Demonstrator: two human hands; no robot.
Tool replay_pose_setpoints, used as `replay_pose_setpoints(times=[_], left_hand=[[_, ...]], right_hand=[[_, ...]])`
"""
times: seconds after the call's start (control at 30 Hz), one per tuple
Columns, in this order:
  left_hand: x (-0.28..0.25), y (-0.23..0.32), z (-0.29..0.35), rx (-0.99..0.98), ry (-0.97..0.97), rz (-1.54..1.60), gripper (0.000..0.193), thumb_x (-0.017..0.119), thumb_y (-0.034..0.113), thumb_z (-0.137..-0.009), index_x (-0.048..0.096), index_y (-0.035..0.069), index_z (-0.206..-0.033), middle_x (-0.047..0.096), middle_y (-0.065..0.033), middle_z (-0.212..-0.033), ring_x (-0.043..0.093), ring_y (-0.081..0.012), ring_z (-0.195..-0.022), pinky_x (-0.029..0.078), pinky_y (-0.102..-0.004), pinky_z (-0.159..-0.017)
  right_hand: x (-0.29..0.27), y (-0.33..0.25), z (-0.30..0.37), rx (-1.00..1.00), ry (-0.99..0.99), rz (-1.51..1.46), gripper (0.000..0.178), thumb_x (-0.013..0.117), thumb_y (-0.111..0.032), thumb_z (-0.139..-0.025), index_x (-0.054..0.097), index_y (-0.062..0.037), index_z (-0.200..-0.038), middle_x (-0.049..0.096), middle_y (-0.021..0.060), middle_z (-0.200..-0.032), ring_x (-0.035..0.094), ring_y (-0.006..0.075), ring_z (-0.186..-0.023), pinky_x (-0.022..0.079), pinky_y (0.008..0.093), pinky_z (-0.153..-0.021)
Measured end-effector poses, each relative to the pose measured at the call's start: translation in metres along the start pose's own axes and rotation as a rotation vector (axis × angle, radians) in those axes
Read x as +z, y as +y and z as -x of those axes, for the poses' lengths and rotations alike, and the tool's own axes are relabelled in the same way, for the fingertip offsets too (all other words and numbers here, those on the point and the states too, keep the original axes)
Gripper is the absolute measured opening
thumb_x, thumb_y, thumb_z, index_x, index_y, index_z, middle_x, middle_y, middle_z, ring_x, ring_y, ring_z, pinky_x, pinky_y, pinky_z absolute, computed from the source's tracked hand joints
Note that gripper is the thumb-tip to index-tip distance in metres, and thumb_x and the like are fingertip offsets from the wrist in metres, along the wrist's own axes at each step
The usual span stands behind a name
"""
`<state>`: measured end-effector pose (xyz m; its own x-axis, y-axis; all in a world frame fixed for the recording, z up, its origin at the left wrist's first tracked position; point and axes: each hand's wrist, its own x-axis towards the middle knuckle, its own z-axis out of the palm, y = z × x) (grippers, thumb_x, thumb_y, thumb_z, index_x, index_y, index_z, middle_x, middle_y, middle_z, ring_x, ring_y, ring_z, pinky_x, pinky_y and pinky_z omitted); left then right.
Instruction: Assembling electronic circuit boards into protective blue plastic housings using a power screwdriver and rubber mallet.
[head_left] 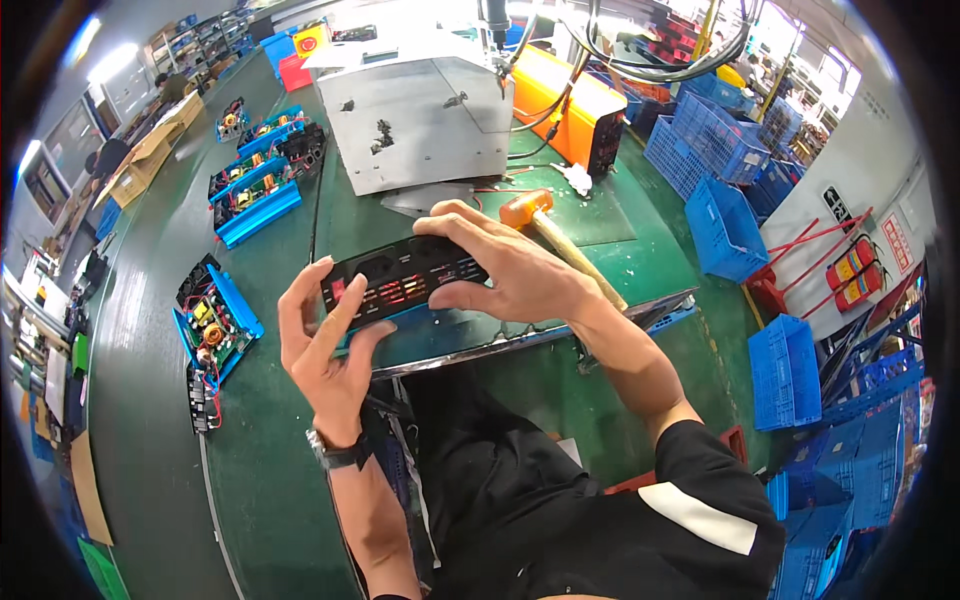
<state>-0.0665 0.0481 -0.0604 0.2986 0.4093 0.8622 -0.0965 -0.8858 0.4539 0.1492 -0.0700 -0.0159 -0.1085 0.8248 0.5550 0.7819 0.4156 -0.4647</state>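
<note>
Above the near edge of the green workbench, both hands hold a power inverter (385, 262) by its two ends. Its black end panel, with slots, sockets and a red switch, faces me, and a strip of blue casing shows beneath. My left hand (328, 362) has its fingers bent round the left end, the forefinger beside the red switch. At the other end, my right hand (520, 268) grips with fingers over the top edge and thumb on the panel front. A mallet (545, 226) with an orange head and wooden handle lies just beyond the right hand.
A grey metal box (415, 125) stands at the back of the bench, beside an orange unit (565, 108) with cables. Open blue inverter casings (222, 318) with circuit boards lie on the green belt at left. Blue crates (725, 228) and fire extinguishers (857, 275) stand at right.
</note>
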Motion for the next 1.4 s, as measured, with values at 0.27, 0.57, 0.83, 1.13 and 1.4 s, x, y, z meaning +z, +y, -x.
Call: replay_pose_setpoints(times=[0.27,0.57,0.83,1.13,1.4], left_hand=[[0.008,0.022,-0.040,0.283,-0.301,-0.274,0.045,0.085,0.025,-0.068,0.081,0.020,-0.112,0.068,-0.0079,-0.128,0.062,-0.0319,-0.117,0.049,-0.0463,-0.102],[0.000,0.018,-0.041,0.293,-0.332,-0.285,0.047,0.086,0.016,-0.065,0.082,0.017,-0.111,0.068,-0.0100,-0.129,0.062,-0.0317,-0.111,0.052,-0.0443,-0.094],[0.004,0.021,-0.044,0.237,-0.401,-0.209,0.050,0.084,0.016,-0.067,0.080,0.017,-0.117,0.067,-0.0114,-0.131,0.061,-0.0329,-0.109,0.055,-0.0431,-0.086],[0.003,0.022,-0.047,0.262,-0.434,-0.214,0.052,0.082,0.015,-0.068,0.079,0.018,-0.120,0.065,-0.0105,-0.134,0.062,-0.0335,-0.109,0.056,-0.0438,-0.087],[0.001,0.019,-0.048,0.247,-0.439,-0.217,0.051,0.081,0.015,-0.071,0.078,0.019,-0.122,0.064,-0.0091,-0.136,0.061,-0.0334,-0.111,0.056,-0.0449,-0.090]], right_hand=[[-0.005,0.006,0.000,-0.060,0.028,-0.057,0.064,0.076,-0.030,-0.093,0.047,0.0016,-0.140,0.053,0.0189,-0.128,0.057,0.0369,-0.117,0.047,0.0407,-0.100],[-0.105,0.061,-0.093,-0.346,0.274,0.670,0.053,0.074,-0.039,-0.088,0.067,-0.0004,-0.124,0.069,0.0173,-0.118,0.069,0.0295,-0.103,0.054,0.0424,-0.090],[-0.148,0.229,-0.174,-0.570,0.986,0.243,0.064,0.067,-0.022,-0.089,0.048,0.0046,-0.145,0.066,0.0262,-0.120,0.064,0.0426,-0.106,0.053,0.0446,-0.092],[-0.189,0.193,-0.177,-0.015,0.993,0.569,0.066,0.065,-0.015,-0.087,0.046,0.0057,-0.146,0.063,0.0276,-0.128,0.064,0.0441,-0.111,0.052,0.0448,-0.097],[-0.116,0.048,-0.095,0.513,0.676,0.099,0.053,0.077,-0.039,-0.086,0.070,-0.0101,-0.130,0.071,0.0188,-0.124,0.073,0.0254,-0.097,0.054,0.0383,-0.089]])
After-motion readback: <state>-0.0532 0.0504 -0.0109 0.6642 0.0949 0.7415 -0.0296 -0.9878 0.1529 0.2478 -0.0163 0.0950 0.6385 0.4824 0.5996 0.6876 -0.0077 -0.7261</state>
